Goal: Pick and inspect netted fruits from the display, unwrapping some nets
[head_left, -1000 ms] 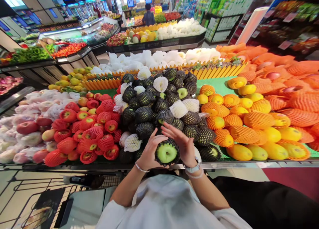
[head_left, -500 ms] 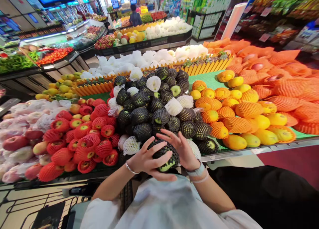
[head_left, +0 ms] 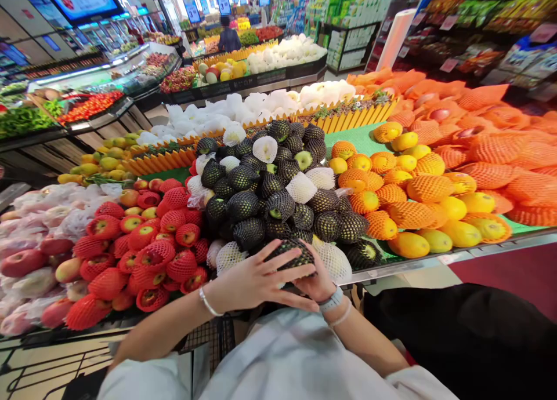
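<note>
A green melon in a black foam net [head_left: 290, 255] is between my hands, close to the front edge of the display. My left hand [head_left: 255, 278] lies across its near left side with the fingers spread over the net. From the right and below, my right hand [head_left: 317, 275] cups it, its fingers partly hidden behind the melon. A pile of similar black-netted melons [head_left: 243, 206] rises just beyond. White-netted fruit sits close on both sides, one piece [head_left: 333, 262] at my right wrist and another [head_left: 230, 257] beyond my left hand.
Red-netted apples [head_left: 143, 255] and plastic-wrapped fruit [head_left: 32, 255] lie to the left. Yellow fruit in orange nets [head_left: 429, 191] fills the right, before larger orange-netted fruit [head_left: 500, 145]. A metal display edge [head_left: 418, 266] runs along the front, with a wire cart [head_left: 52, 359] at lower left.
My right hand has closed in around the melon, and my left hand has come over its near side. The melon has turned, its green patch now out of sight. The view has shifted slightly.
</note>
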Demonstrator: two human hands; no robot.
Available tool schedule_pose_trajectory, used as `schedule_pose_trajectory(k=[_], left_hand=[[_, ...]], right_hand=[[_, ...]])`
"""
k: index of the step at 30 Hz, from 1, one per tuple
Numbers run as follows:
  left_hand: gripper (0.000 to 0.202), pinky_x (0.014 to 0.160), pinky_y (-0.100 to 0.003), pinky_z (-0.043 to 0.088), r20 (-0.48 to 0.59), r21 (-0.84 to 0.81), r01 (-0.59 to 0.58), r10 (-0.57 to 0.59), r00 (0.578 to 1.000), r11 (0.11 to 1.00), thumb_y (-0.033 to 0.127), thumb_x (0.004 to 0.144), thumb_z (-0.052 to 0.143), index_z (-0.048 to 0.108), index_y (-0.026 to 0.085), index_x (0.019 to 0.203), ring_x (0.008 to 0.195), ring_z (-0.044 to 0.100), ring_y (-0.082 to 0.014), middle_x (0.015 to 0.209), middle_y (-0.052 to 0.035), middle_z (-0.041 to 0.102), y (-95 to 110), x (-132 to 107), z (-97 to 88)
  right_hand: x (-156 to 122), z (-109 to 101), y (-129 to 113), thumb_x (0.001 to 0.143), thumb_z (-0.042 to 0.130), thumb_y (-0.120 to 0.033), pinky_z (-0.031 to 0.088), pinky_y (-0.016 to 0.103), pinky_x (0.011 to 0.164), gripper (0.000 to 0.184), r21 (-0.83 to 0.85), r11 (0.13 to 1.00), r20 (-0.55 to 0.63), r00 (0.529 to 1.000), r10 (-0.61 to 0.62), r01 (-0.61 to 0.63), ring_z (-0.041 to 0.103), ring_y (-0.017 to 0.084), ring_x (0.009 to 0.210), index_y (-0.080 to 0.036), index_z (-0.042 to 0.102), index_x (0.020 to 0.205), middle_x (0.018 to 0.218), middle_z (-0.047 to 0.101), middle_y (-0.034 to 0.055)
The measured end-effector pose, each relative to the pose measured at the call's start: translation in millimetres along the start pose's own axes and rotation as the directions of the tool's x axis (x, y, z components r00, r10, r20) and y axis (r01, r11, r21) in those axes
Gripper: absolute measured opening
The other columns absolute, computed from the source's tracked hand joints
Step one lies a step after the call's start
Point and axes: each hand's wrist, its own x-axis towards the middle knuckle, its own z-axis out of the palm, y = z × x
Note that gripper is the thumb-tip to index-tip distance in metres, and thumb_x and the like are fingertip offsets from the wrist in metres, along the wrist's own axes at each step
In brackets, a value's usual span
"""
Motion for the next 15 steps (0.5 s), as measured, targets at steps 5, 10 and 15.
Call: schedule_pose_trajectory(k=[5, 10, 15], left_hand=[[0.058, 0.119, -0.053, 0.027, -0.784, -0.619, -0.035, -0.615, 0.087, 0.784, 0.055, 0.091, 0.05, 0.045, 0.033, 0.144, 0.138, 0.044, -0.0268, 0.144, -0.0088, 0.051, 11.1, 14.1, 54.7], [0.054, 0.112, -0.045, 0.039, -0.164, -0.871, -0.455, -0.983, -0.085, 0.185, 0.06, 0.092, 0.04, 0.058, 0.024, 0.128, 0.127, 0.055, -0.0257, 0.138, -0.0097, 0.056, 7.4, 55.1, 107.3], [0.044, 0.112, -0.045, 0.041, -0.149, -0.8, -0.575, -0.985, -0.085, 0.17, 0.052, 0.087, 0.047, 0.065, 0.023, 0.115, 0.125, 0.057, -0.0263, 0.125, -0.0067, 0.066, 1.2, 48.1, 107.6]], right_hand=[[3.0, 1.8, -10.9, 0.095, 0.045, -0.048, 0.052, 0.037, 0.095, 0.037, 0.035, 0.986, -0.264, 0.953, -0.147, 0.162, 0.065, 0.02, 0.107, -0.022, 0.069, 0.105, 0.113, 0.069, 0.0043], [-1.8, 25.3, -4.6, 0.098, 0.039, -0.046, 0.049, 0.039, 0.098, 0.038, -0.171, 0.933, -0.199, 0.917, -0.346, 0.316, 0.063, 0.021, 0.106, -0.021, 0.065, 0.111, 0.113, 0.067, 0.0073], [-8.7, 43.2, 8.9, 0.096, 0.041, -0.054, 0.04, 0.048, 0.108, 0.05, -0.196, 0.861, -0.106, 0.863, -0.494, 0.468, 0.054, 0.027, 0.125, -0.022, 0.049, 0.134, 0.129, 0.058, 0.0116]])
